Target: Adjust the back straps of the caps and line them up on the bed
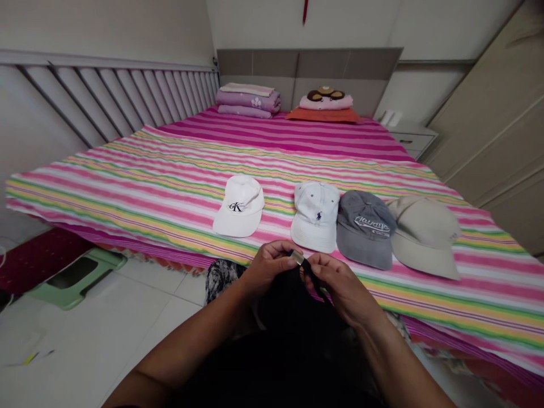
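Left hand (267, 267) and right hand (342, 286) are adjusting a black strap (313, 279)
Both are grasping it — pinching its metal buckle (297, 258)

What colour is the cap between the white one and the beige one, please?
The cap is grey with white lettering, best seen in the head view.

Item: black fabric cap (293, 306), held up before me, crown dark, shape indistinct. Its narrow strap (313, 279) carries a silver-toned metal slide buckle (297, 258), which I am pinching.
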The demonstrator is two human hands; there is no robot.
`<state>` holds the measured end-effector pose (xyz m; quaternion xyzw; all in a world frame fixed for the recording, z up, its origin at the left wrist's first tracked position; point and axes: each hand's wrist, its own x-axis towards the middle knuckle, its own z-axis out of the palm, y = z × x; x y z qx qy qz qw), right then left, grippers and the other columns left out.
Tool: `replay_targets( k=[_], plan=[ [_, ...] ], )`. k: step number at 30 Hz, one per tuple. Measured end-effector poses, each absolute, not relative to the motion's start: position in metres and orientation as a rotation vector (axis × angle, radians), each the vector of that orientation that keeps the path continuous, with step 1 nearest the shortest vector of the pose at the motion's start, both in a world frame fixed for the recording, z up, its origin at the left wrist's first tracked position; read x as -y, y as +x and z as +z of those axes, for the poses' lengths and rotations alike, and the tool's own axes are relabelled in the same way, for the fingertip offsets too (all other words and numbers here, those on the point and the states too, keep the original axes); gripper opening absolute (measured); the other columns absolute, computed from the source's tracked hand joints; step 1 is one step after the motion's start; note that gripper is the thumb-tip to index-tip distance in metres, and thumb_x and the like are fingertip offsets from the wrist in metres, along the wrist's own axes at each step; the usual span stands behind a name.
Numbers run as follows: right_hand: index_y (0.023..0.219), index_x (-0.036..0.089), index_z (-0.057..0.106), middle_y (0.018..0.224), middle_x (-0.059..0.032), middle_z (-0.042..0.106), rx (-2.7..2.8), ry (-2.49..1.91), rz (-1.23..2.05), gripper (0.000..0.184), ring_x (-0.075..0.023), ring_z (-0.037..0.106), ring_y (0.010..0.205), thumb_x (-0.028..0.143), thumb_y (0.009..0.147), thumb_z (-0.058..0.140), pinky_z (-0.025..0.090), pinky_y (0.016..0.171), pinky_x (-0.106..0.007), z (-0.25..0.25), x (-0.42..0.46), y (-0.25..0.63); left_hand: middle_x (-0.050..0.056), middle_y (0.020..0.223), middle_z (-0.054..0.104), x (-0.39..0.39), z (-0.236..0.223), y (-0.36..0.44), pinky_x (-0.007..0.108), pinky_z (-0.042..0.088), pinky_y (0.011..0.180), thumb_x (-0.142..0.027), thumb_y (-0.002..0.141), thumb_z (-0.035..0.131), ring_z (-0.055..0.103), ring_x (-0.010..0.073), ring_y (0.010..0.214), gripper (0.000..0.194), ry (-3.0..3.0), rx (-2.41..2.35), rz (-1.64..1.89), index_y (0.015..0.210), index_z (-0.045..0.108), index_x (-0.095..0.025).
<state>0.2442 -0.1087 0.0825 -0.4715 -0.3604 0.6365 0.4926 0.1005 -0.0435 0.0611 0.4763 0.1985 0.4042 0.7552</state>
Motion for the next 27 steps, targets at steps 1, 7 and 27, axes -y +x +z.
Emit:
replay_targets(
  k=[1, 7, 27],
  plan=[
    [0.067, 0.016, 0.053, 0.053, 0.0015, 0.054, 0.884, -1.156, 1.531, 0.022, -0.0076, 0.042, 0.045, 0.034, 0.066, 0.065, 0.027, 0.041, -0.019, 0.0821, 0.1087, 0.2445, 0.0, 0.068, 0.061, 0.0434, 0.0607, 0.1006, 0.02, 0.04, 0.06, -0.024, 0.061, 0.071, 0.055, 0.0092, 0.061, 0.019, 1.038, -0.435, 0.886, 0.076, 0.064, -0.014],
    [0.063, 0.015, 0.054, 0.051, 0.0021, 0.054, 0.81, -1.096, 1.546, 0.022, -0.0075, 0.044, 0.045, 0.032, 0.065, 0.069, 0.035, 0.045, -0.02, 0.0801, 0.1084, 0.2409, 0.001, 0.068, 0.061, 0.0449, 0.0619, 0.1027, 0.022, 0.041, 0.061, -0.023, 0.06, 0.071, 0.054, 0.01, 0.062, 0.02, 1.078, -0.433, 0.836, 0.075, 0.064, -0.013],
    [0.064, 0.015, 0.054, 0.054, 0.0026, 0.054, 0.751, -1.11, 1.548, 0.023, -0.0054, 0.043, 0.046, 0.033, 0.068, 0.067, 0.034, 0.045, -0.017, 0.0731, 0.1066, 0.2405, 0.002, 0.065, 0.063, 0.0487, 0.0596, 0.1005, 0.023, 0.042, 0.057, -0.027, 0.067, 0.066, 0.058, 0.0119, 0.057, 0.019, 1.007, -0.482, 0.766, 0.08, 0.064, -0.013]
  ],
)
